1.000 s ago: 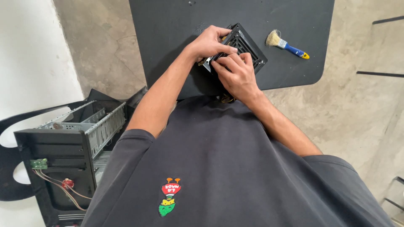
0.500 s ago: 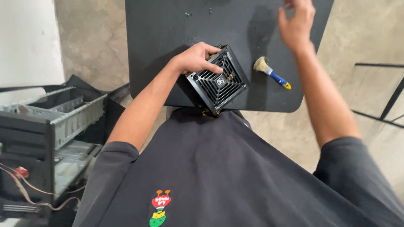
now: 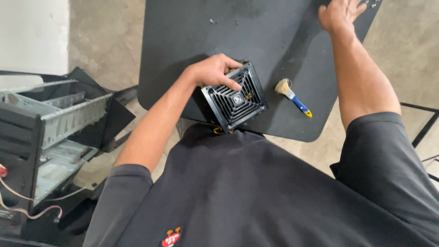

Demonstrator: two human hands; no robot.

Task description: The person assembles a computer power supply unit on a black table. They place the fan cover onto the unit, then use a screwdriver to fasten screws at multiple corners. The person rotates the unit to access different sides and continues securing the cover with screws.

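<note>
A: What's moved since half a second ago?
B: The right hand (image 3: 340, 14) has reached farther across the black table (image 3: 183, 41), fingers spread, holding nothing; the brush (image 3: 292, 97) lies untouched.
A: And the other?
B: The left hand (image 3: 212, 71) grips the black power supply (image 3: 235, 98) at the table's near edge, fingers on its fan grille; an open computer case (image 3: 41, 132) stands at left.
</note>
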